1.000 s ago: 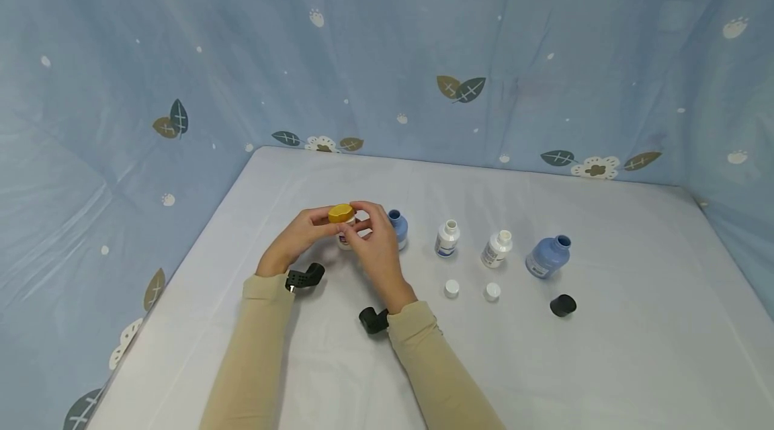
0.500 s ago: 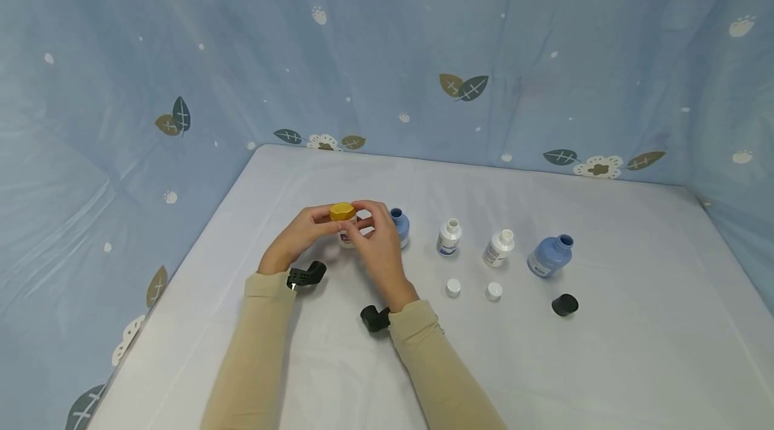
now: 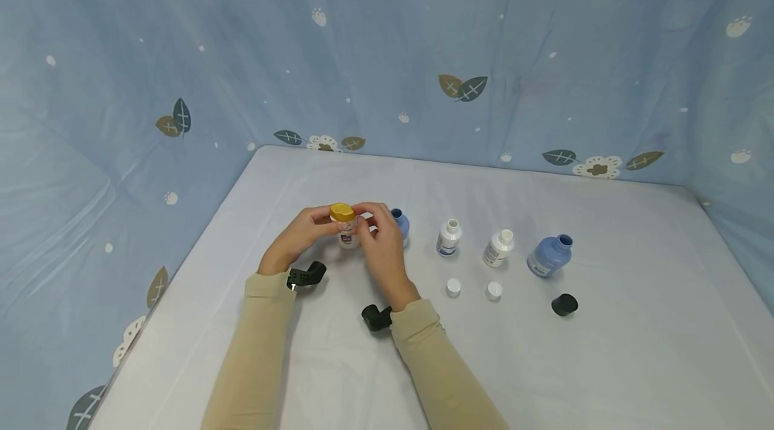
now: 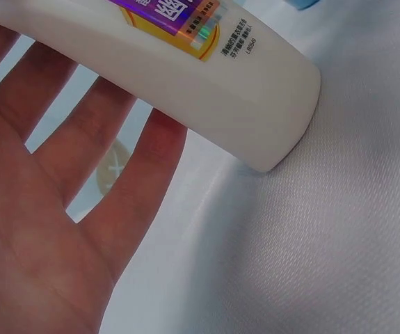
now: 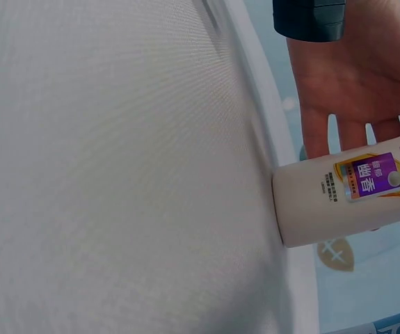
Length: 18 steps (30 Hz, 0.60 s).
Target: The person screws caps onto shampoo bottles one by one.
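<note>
Our left hand (image 3: 296, 237) pinched the probably slick, firm bottle (image 3: 349, 241), best held below its 12-o'clock cap (image 3: 342, 212); whether our right hand (image 3: 382, 240) gripped was unclear.

blue bottle (image 3: 404, 228) behind right hand (image 3: 383, 248), free tabletop (image 3: 641, 363) front-right

Creased blue fabric (image 3: 363, 33) printed with leaves (image 3: 472, 89), flowers (image 3: 597, 166) and paw prints (image 3: 738, 27) hangs behind and on both sides of a white, cloth-covered worktop (image 3: 653, 336).

Yellow cap (image 3: 342, 212), off-white bottle (image 4: 193, 87) with purple label (image 5: 372, 176), leaf-printed blue curtain (image 3: 375, 47)
</note>
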Tool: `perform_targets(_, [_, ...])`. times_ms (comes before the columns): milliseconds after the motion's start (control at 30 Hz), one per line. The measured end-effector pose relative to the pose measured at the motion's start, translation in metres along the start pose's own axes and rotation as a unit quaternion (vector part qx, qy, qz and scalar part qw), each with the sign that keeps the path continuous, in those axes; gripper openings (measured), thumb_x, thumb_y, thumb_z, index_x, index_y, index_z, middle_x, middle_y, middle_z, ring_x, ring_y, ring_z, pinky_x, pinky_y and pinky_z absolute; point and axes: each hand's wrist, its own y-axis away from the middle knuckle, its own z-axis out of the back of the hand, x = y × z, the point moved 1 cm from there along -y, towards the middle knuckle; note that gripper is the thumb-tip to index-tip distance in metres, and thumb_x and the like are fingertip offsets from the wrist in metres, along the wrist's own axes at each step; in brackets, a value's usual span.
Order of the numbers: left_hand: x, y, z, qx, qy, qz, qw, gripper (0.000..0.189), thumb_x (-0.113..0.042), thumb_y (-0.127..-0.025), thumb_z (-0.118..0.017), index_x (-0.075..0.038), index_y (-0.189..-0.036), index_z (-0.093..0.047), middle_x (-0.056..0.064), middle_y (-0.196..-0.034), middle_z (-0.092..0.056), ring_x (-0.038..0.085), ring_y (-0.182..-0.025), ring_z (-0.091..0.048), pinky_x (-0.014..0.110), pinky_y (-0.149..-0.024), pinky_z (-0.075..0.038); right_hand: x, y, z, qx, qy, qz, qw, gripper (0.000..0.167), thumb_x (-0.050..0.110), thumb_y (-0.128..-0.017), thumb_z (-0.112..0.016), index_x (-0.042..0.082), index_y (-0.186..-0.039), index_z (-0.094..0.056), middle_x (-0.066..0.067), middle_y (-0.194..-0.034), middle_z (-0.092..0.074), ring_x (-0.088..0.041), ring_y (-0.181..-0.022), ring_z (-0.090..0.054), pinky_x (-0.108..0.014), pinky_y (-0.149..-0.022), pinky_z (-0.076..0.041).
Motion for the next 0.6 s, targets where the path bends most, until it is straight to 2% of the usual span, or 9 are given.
perform_targets(300, [-0.0026,0.0019,-0.0003,-0.006,-0.003,0.02,0.9998,0.045,-0.034,-0.075,-0.07,-0.011,-0.113,-0.062,0.006,-0.112,-0.06,0.021,-0.105,-0.052,0.046,-0.095,-0.031,-0.0021,-0.001,0.0004,-0.01,-0.002,-0.01,0.9999,0.013,0.016,-0.09,-0.053,0.016,-0.1,-0.062,0.007,-0.098,-0.055,-0.007,-0.07,-0.054,-0.023,-0.051,-0.047])
perform_targets(500, [-0.0047,0.0026,0.0003,-0.004,-0.008,0.019,0.9998,0.046,-0.035,-0.074,-0.071,-0.013,-0.114,-0.063,0.004,-0.11,-0.061,0.02,-0.104,-0.053,0.045,-0.094,-0.031,-0.0029,-0.0021,0.001,-0.012,0.0,-0.005,0.9999,0.01,0.018,-0.089,-0.056,0.017,-0.096,-0.063,0.008,-0.098,-0.056,-0.008,-0.072,-0.054,-0.022,-0.052,-0.047])
perform_targets(600, [-0.0047,0.0021,0.0003,0.003,-0.003,0.014,0.9999,0.045,-0.032,-0.076,-0.07,-0.011,-0.115,-0.062,0.005,-0.109,-0.062,0.02,-0.104,-0.053,0.045,-0.094,-0.032,-0.0032,-0.0023,0.0008,-0.01,0.011,-0.003,0.9999,0.012,0.023,-0.088,-0.057,0.017,-0.097,-0.063,0.009,-0.098,-0.055,-0.008,-0.074,-0.054,-0.022,-0.053,-0.047])
